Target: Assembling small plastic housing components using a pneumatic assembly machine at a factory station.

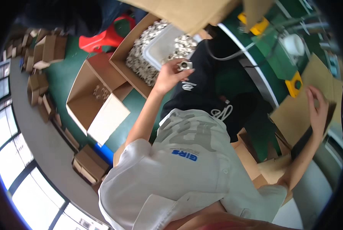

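My left hand (pixel 170 75) is closed on a small silvery metal fitting (pixel 185 66) with a round opening facing up. It is held above my dark trousers, beside a cardboard box (pixel 119 61) full of many small pale metal parts (pixel 139 61). In that box a translucent plastic tub (pixel 153 48) lies among the parts and holds more of them. Far to the right, my right hand (pixel 318 111) is raised beside an upright cardboard flap (pixel 294 115). Its fingers are stretched out, and nothing shows in them.
An open carton (pixel 81 97) with a few small parts inside stands left of the full box. Behind is a red plastic stool (pixel 106 38). A white-edged green workbench (pixel 252 65) carries yellow tools (pixel 294 84) and a white roll (pixel 293 45). More cartons (pixel 89 165) line the wall.
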### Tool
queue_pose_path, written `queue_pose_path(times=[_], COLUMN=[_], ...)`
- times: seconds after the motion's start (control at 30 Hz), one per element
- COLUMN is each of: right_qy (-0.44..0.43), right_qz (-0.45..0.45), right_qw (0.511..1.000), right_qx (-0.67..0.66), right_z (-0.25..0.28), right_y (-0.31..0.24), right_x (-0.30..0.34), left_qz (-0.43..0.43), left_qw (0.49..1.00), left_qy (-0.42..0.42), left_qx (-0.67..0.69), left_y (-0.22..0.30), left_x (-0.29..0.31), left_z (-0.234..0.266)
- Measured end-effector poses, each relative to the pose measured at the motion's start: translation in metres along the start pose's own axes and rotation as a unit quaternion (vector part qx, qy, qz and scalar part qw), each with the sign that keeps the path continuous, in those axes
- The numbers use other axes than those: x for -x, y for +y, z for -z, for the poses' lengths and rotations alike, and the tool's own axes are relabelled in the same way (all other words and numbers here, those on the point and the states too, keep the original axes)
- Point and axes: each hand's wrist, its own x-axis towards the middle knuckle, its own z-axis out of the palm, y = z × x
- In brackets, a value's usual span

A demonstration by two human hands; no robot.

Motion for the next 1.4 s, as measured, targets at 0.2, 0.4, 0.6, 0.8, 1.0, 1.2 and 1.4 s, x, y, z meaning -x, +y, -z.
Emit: queue_pose_path(times=[0.2,0.4,0.6,0.8,1.0,1.2,1.4], right_qy=[-0.062,-0.029,0.022,0.093,0.133,0.187,0.177], right_qz=[0.042,0.079,0.093,0.079,0.042,0.026,0.030], right_qw=[0.994,0.994,0.995,0.993,0.990,0.982,0.984], right_qx=[0.073,0.064,-0.010,-0.004,0.024,0.007,0.018], right_z=[0.013,0.019,0.008,0.020,0.024,0.022,0.020], right_y=[0.024,0.003,-0.054,-0.067,-0.055,-0.041,-0.048], right_x=[0.011,0.009,0.003,0.037,0.077,0.109,0.116], left_qz=[-0.024,0.083,-0.308,-0.544,-0.292,-0.320,-0.303], left_qw=[0.950,0.896,0.910,0.702,0.544,0.624,0.676], left_qy=[0.311,0.427,0.250,0.023,-0.072,-0.125,-0.131], left_qx=[-0.011,-0.085,-0.125,-0.458,-0.783,-0.702,-0.659], left_y=[0.000,0.025,0.134,0.314,0.324,0.337,0.355], left_x=[0.030,0.111,0.080,-0.021,-0.142,-0.141,-0.137], left_z=[0.149,0.209,0.067,-0.037,-0.055,-0.037,-0.045])
